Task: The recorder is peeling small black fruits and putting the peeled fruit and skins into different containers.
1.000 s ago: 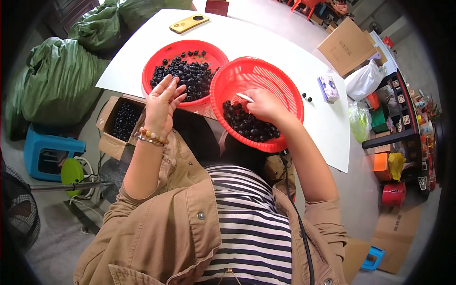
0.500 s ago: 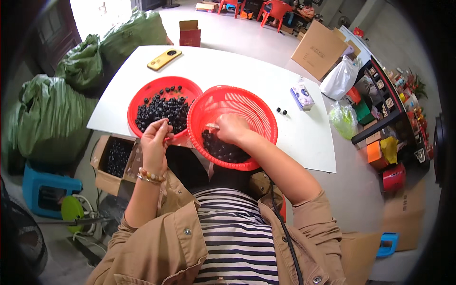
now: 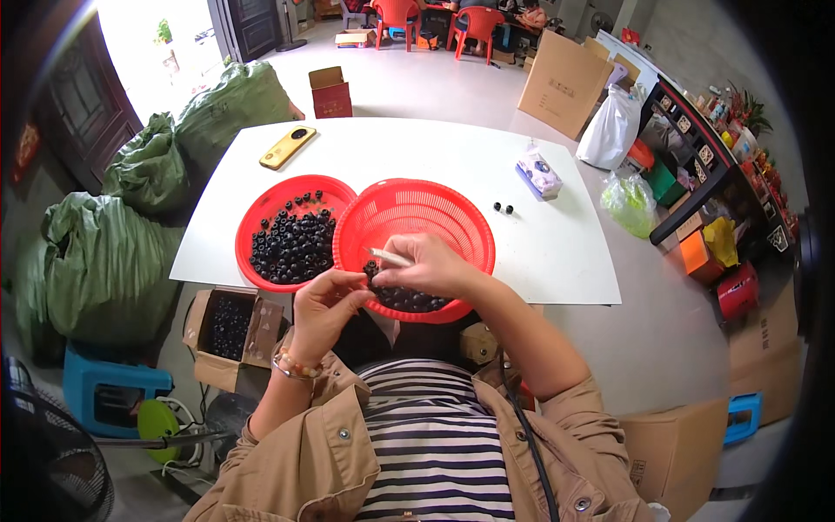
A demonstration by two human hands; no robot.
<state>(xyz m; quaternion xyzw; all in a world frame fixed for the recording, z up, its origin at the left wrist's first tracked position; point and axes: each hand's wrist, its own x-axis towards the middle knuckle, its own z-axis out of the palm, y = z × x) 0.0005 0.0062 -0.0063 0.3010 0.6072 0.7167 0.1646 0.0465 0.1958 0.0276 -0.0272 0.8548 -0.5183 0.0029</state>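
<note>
A red slotted plastic basket [image 3: 435, 200] stands at the near table edge, with small black round pieces [image 3: 416, 302] in its near part. My right hand [image 3: 437, 268] is over it, closed around a pale, slim stick-like tool [image 3: 391, 257]. Beside the basket's left rim, my left hand [image 3: 323, 315] pinches thumb and forefinger together. What it holds, if anything, cannot be made out. The two hands' fingertips are close to each other. To the left is a round red tray [image 3: 265, 197] with a heap of black pieces [image 3: 296, 244], several showing a hole in the top.
On the white table [image 3: 391, 143] lie a yellow phone [image 3: 287, 148], a tissue pack [image 3: 538, 174] and two loose black pieces [image 3: 504, 208]. An open carton [image 3: 207, 358] of black pieces stands lower left. Green sacks [image 3: 109, 270] line the left side; people sit far back.
My left hand has moved from the red tray's near edge to the basket's left rim. My right hand has lifted out of the pieces, with the pale tool now more visible.
</note>
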